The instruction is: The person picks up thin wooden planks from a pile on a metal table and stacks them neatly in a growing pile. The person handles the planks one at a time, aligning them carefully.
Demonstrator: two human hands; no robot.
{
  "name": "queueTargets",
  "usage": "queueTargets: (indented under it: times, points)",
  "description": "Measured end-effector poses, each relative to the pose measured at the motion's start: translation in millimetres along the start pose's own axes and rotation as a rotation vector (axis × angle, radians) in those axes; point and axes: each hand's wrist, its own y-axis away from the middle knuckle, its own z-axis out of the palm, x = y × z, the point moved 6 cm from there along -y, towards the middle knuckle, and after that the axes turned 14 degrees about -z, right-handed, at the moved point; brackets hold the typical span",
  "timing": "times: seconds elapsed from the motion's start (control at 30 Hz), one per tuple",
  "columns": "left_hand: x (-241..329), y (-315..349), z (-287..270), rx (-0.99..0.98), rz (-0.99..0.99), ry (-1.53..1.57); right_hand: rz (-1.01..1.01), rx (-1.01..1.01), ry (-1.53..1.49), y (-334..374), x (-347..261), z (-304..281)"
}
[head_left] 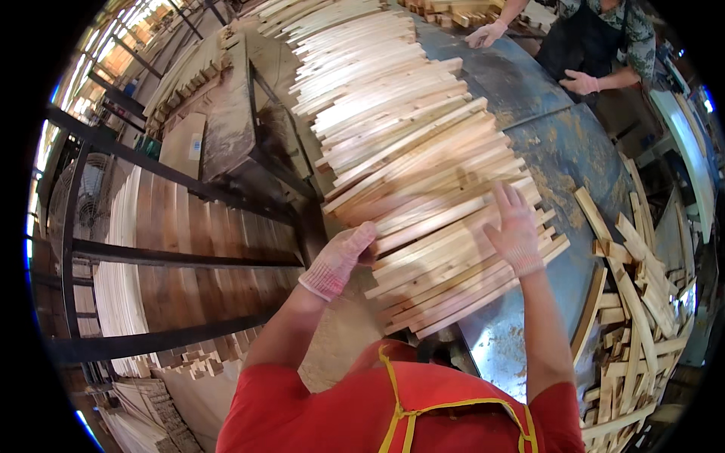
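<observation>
A long row of pale wooden strips [423, 162] lies side by side on a metal-topped table [555, 162], running away from me. My left hand [340, 260], in a pinkish knit glove, is closed at the left end of one wooden strip [438, 220] near the front of the row; its fingertips are partly hidden. My right hand [513, 230], gloved alike, lies over the right part of the strips with its fingers spread, slightly blurred. Between my hands and my body are several more strips [453, 291], their ends uneven.
Across the table stands a person in a dark apron [581, 45], both gloved hands over the tabletop. Loose offcuts [634, 302] pile up at the right. To the left are a black metal frame [181, 260], stacked boards [204, 234] and a dusty bench [226, 136]. Sawdust [604, 185] speckles the tabletop.
</observation>
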Motion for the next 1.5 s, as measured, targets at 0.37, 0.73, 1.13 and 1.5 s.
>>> queueTargets:
  times: [0.37,0.73,1.13,1.5]
  points:
    - [-3,-127,-149,0.294,-0.058,-0.104,0.296,0.015,-0.595,-43,13,-65]
    - [40,-110,-132,0.339,0.046,-0.393,1.133,0.572,-1.430,73,71,87]
    - [65,13,-47,0.473,0.655,-0.779,1.291,0.478,-1.197,79,22,123]
    - [-4,-57,116,0.357,0.297,-1.462,0.732,-0.308,-1.071,68,-96,95]
